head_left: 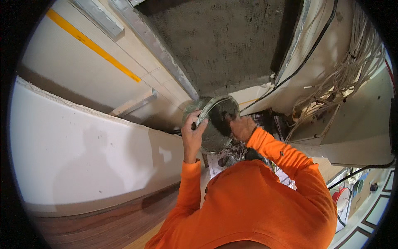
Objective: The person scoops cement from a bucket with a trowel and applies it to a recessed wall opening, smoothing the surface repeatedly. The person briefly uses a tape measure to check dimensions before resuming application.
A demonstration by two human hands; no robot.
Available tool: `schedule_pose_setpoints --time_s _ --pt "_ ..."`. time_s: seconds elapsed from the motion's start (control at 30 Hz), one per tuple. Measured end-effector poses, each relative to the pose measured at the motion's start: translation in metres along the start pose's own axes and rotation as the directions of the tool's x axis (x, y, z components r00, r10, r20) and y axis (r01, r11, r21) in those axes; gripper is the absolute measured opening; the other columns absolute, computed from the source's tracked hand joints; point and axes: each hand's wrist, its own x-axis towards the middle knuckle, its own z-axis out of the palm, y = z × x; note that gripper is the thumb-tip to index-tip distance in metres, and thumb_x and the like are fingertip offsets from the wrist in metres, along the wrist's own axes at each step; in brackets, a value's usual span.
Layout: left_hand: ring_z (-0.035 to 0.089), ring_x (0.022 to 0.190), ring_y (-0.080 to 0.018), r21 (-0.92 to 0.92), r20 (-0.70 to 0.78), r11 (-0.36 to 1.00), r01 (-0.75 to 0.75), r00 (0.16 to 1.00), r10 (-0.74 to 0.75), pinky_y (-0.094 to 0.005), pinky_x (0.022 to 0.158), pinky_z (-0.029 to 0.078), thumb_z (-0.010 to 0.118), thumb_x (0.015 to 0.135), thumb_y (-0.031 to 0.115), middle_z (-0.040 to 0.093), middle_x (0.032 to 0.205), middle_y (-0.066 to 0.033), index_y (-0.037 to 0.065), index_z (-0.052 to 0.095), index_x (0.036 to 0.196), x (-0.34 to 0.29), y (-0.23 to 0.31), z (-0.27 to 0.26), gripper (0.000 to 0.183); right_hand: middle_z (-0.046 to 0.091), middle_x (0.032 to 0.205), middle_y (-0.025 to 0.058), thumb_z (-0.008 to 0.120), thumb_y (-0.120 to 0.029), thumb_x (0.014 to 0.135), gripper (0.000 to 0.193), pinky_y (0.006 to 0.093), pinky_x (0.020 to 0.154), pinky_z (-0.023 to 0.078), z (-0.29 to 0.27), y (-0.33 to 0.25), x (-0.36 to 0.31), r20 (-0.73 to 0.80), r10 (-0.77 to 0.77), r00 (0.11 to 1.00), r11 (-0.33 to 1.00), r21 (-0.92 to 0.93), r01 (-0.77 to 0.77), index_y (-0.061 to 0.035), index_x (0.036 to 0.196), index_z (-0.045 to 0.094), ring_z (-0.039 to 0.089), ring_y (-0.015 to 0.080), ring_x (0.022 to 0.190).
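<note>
grey bucket [216, 143] mouth-up, long axis tilted

Right hand [241, 128] blurred; grey plaster [224, 43] cut off

A rough grey mortar-coated surface [219, 45] is bordered on both sides by pale metal profiles [166, 58]. To the left, a white panel [54, 137] with a ragged upper edge is marked by cast shadows [101, 166]; reddish-brown wood planking [107, 220] is located below. A yellow strip [93, 43] is set along the pale wall [62, 54] at upper left. At right, light-coloured cables [348, 79] are bundled beside a black cable [306, 64]. At lower right, white surfacing [378, 211] is divided by dark rectangular outlines.
</note>
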Motion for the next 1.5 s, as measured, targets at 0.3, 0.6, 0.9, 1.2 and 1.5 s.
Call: schedule_pose_setpoints --time_s 0.3,0.6,0.9,1.2,1.5 --pt "0.06 0.132 -0.0301 -0.178 0.15 0.975 -0.133 0.976 0.16 -0.0422 0.112 0.039 0.076 0.088 0.003 0.071 0.119 -0.0116 0.001 0.06 0.085 -0.006 0.013 0.004 0.016 0.069 0.117 0.0262 0.062 -0.018 0.09 0.045 0.0491 0.09 0.056 0.025 0.024 -0.001 0.156 -0.217 0.964 0.946 0.276 0.168 -0.0048 0.133 0.064 0.071 0.0419 0.103" --pt "0.056 0.137 -0.0303 -0.49 0.094 0.871 -0.048 0.99 0.107 -0.0447 0.116 0.036 0.079 0.079 0.003 0.07 0.118 -0.009 0.007 0.06 0.082 -0.005 0.025 -0.034 0.019 0.069 0.106 0.0209 0.066 -0.025 0.094 0.065 0.0472 0.086 0.052 -0.017 0.008 -0.022 0.002 -0.307 0.952 0.742 0.626 0.238 -0.0069 0.154 0.047 0.066 0.0379 0.094" --pt "0.061 0.12 -0.0217 -0.719 -0.001 0.695 0.013 1.0 -0.02 -0.0383 0.108 0.042 0.075 0.089 0.008 0.067 0.123 -0.0077 0.008 0.061 0.086 0.004 -0.001 -0.011 0.014 0.057 0.077 0.001 0.066 -0.012 0.099 0.049 0.0318 0.057 0.048 -0.02 -0.023 -0.027 -0.1 -0.118 0.988 0.223 0.967 0.124 -0.001 0.145 0.054 0.055 0.0127 0.062" --pt "0.063 0.106 -0.0181 -0.824 -0.166 0.561 0.078 0.913 -0.371 -0.0351 0.097 0.05 0.067 0.1 0.016 0.067 0.121 -0.0065 0.006 0.065 0.102 0.006 -0.015 0.019 0.011 0.063 0.089 0.0046 0.049 -0.016 0.105 0.028 0.029 0.053 0.047 -0.033 -0.001 -0.042 -0.063 0.037 0.997 -0.297 0.952 0.072 -0.0003 0.127 0.059 0.055 0.0104 0.06" --pt "0.058 0.129 -0.0265 -0.884 -0.08 0.429 0.184 0.846 -0.528 -0.0444 0.113 0.043 0.06 0.106 0.031 0.062 0.14 -0.0103 0.004 0.058 0.138 0.004 -0.052 0.03 0.043 0.064 0.095 0.0045 0.054 -0.019 0.108 0.024 0.0267 0.055 0.048 -0.067 0.019 -0.033 -0.226 0.255 0.94 -0.393 0.864 0.314 -0.001 0.124 0.058 0.058 0.0119 0.068"
